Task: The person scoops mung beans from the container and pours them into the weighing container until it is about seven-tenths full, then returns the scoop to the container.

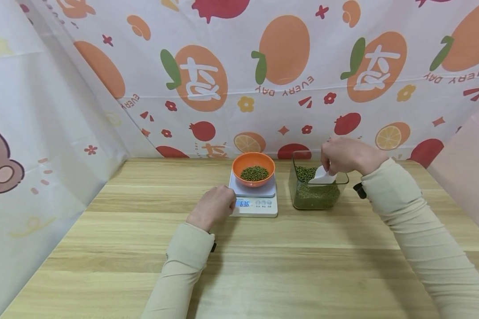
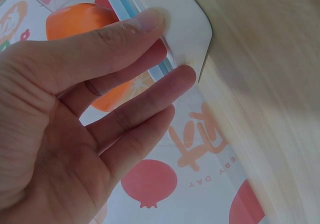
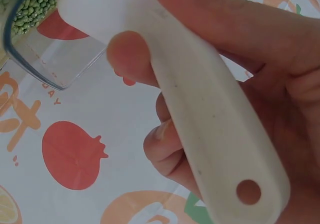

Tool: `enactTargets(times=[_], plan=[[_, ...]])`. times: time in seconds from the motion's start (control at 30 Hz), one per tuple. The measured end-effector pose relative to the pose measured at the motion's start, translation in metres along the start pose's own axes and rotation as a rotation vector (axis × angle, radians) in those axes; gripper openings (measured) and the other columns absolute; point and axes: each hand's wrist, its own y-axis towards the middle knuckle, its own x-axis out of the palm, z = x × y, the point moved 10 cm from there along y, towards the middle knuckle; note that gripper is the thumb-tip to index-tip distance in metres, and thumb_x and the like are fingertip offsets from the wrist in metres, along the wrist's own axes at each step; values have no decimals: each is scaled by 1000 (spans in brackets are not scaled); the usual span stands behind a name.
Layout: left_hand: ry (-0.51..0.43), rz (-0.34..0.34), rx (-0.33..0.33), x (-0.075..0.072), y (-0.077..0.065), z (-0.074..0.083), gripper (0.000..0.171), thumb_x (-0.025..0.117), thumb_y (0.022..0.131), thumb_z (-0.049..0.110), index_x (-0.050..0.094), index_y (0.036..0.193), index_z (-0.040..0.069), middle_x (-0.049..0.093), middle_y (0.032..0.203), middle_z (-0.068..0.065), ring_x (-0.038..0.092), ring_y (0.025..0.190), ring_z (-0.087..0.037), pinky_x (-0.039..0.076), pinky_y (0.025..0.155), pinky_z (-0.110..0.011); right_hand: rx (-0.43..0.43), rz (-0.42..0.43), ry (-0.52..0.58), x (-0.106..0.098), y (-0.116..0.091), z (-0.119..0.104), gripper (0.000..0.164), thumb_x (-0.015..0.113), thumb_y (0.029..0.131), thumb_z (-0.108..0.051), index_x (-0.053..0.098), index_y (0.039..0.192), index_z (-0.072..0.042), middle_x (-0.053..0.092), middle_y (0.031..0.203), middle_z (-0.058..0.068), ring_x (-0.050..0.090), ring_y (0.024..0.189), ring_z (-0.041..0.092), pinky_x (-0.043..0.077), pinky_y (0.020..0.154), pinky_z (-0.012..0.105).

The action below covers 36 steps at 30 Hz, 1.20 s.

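Note:
My right hand point(image 1: 345, 155) grips a white plastic scoop point(image 3: 215, 119) by its handle, which has a hole at the end. The scoop's blade dips into a clear square container point(image 1: 317, 199) of green mung beans point(image 3: 36, 9). Left of it, an orange bowl point(image 1: 253, 158) with green beans point(image 1: 254, 173) inside sits on a white digital kitchen scale point(image 1: 259, 212), whose display point(image 1: 244, 204) reads 63.6. My left hand point(image 1: 214, 204) is at the scale's left edge. In the left wrist view its thumb and fingers, loosely extended, touch the scale's side.
Both stand near the back edge of a light wooden table point(image 1: 263, 274). A white cloth point(image 1: 231, 102) with fruit prints hangs behind, and more cloth point(image 1: 44, 133) covers the left side. A dark wrist device point(image 1: 359, 190) shows by the right cuff.

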Motion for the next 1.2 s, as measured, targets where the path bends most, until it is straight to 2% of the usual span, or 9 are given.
enactTargets(times=[0.17,0.4,0.53,0.8,0.97,1.2], plan=[[4,3,4,-1,0,0,32,48,66,-12,38,48,14,33,51,1,30,49,-11,23,43,-22,4,-3,1,1,0,0,12,67,69,-3,67,69,-15,60,76,1,51,74,21,48,64,40],[6,-2,2,0,1,0,32,49,66,-11,40,48,14,33,51,1,31,49,-12,24,43,-22,49,-61,26,9,1,5,11,67,72,-4,67,71,-15,60,78,1,51,72,19,49,62,38],[10,-6,0,1,2,-1,31,51,67,-11,43,49,13,35,52,0,33,50,-12,25,44,-22,35,-78,32,14,2,4,12,66,72,-3,67,70,-15,60,77,0,51,70,18,49,60,36],[-1,-7,-1,1,2,-1,32,49,65,-11,39,48,14,31,51,1,30,49,-12,23,43,-22,2,-55,25,19,4,3,16,64,70,0,66,67,-16,59,74,-1,51,67,16,49,59,35],[-21,-1,-3,0,1,-1,34,47,62,-12,34,47,16,27,50,2,27,48,-10,22,42,-22,13,-54,39,20,4,4,14,66,71,-1,66,69,-15,59,75,0,51,68,17,49,61,35],[-22,3,3,0,1,-1,34,47,62,-12,33,47,16,27,50,2,27,48,-10,22,42,-22,15,-61,64,25,4,4,12,65,72,-1,67,71,-13,61,76,1,52,66,16,49,59,35]])
